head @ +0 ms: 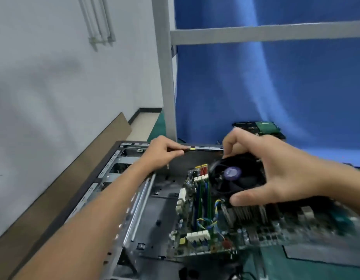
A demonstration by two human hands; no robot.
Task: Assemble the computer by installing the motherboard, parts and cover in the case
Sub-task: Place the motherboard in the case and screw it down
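Note:
The open computer case (134, 209) lies on its side on the green bench, its metal floor showing. A green motherboard (205, 229) with a black round cooler fan (233, 176) hangs tilted over the right part of the case. My right hand (276, 168) grips the cooler fan, thumb at its front, fingers curled over its far side. My left hand (163, 152) reaches to the case's far wall and pinches a thin dark cable or strip with a yellow tag (192, 148).
A brown cardboard sheet (84, 168) leans against the white wall on the left. A grey metal frame post (167, 77) and a blue curtain (276, 87) stand behind the case. Another circuit board (264, 129) lies at the back. A grey mat (326, 257) lies at the right front.

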